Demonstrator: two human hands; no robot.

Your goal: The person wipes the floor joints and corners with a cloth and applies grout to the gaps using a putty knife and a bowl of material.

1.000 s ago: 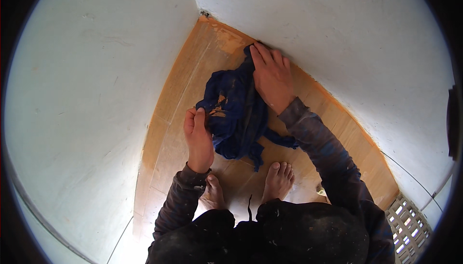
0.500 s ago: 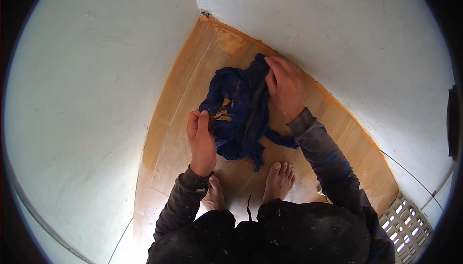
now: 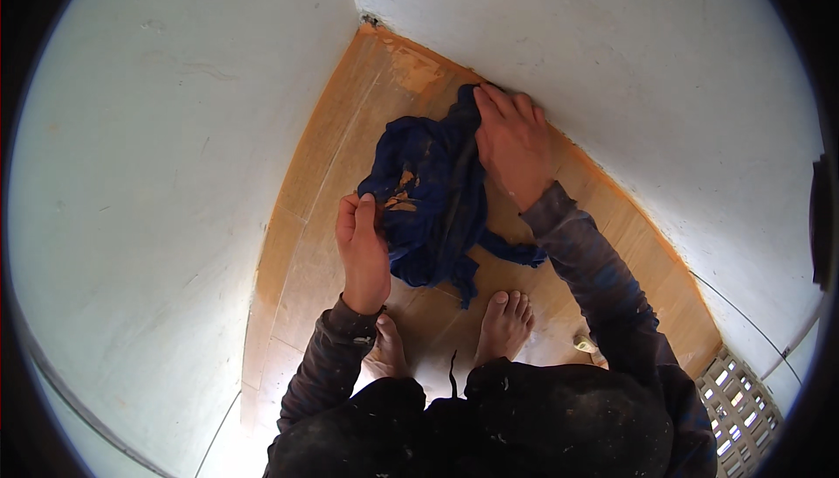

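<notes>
"Left hand (image 3: 363,251)?"

"Pinching the cloth (image 3: 437,207), which lies on the floor (image 3: 341,146) between my hands."

"Right hand (image 3: 516,146)?"

"Fingers on its far end; whether they grip, I can't tell."

"And the basket (image 3: 738,412)?"

"Lower right; I can't see what's inside."

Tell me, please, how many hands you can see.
2: the left hand pinches the left edge of the blue cloth; the right hand touches its upper end, near a wall.
</notes>
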